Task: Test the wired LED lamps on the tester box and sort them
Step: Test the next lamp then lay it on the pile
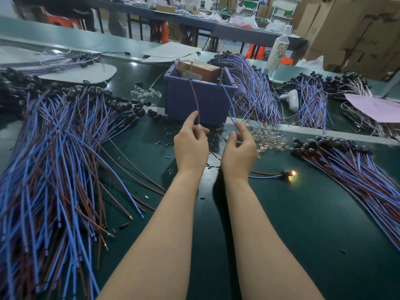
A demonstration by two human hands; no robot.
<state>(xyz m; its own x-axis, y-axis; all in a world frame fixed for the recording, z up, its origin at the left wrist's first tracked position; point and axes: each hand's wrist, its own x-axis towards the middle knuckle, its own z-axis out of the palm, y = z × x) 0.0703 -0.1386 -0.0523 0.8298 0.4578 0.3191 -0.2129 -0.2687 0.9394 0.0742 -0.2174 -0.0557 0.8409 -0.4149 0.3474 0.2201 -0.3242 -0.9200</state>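
The purple tester box (194,100) stands at the middle of the green table, two metal posts rising from it. My left hand (190,144) pinches a brown wire (194,98) whose tip touches the left post (191,68). My right hand (238,148) pinches a blue wire (229,105) that runs up to the right post (221,76). Both wires lead under my hands to a small black lamp (289,175) lying on the table to my right, and it glows orange.
A big pile of blue and brown wired lamps (54,159) covers the left. Another pile (357,169) lies at the right, with more bundles (253,87) behind the box. Clear lenses (268,139), a white bottle (279,48), a pink sheet (376,107) and wire scraps lie around.
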